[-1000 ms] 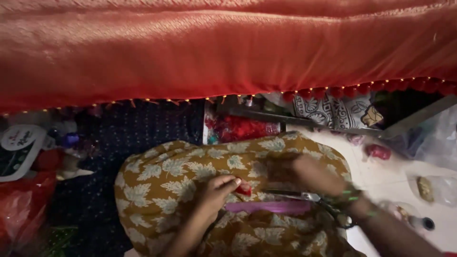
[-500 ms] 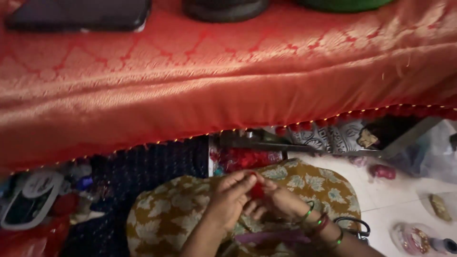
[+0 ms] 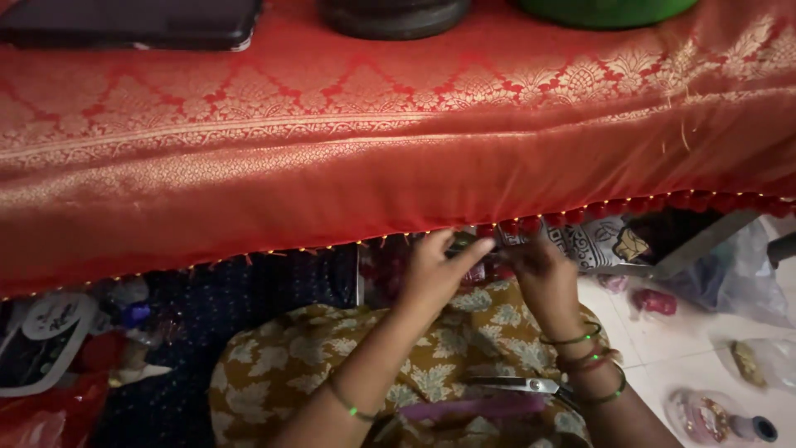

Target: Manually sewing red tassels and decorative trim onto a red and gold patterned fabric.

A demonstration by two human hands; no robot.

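Hands up at the hem now, both of them, right under the front edge of the table (image 3: 99, 124). I see the left hand (image 3: 435, 270) with its fingers (image 3: 473, 249) stretched toward the beaded border (image 3: 531, 224) of the red and gold brocade cloth (image 3: 398, 149), thumb and forefinger drawn narrow at the fringe; whether they actually grip a bead I cannot tell. The right hand (image 3: 539, 270) sits just beside it, fingers curled up against the same stretch of border, and what they pinch is hidden by the hand itself. The two hands nearly touch each other at the fringe.

Green and red bangles (image 3: 590, 357) ring the right wrist, a thin green band (image 3: 348, 406) the left forearm. Below the hands, a mustard floral garment (image 3: 332, 365) covers the lap, and on it lie scissors (image 3: 518, 384) with a pink strip (image 3: 473, 408) just in front of them.

On the table's far edge I make out a dark tablet (image 3: 124, 21) at the left corner, a black round base (image 3: 394, 12) in the middle and a green vessel (image 3: 605, 8) toward the right. A small bottle (image 3: 721, 423) lies on the white floor (image 3: 663, 340) at the right.
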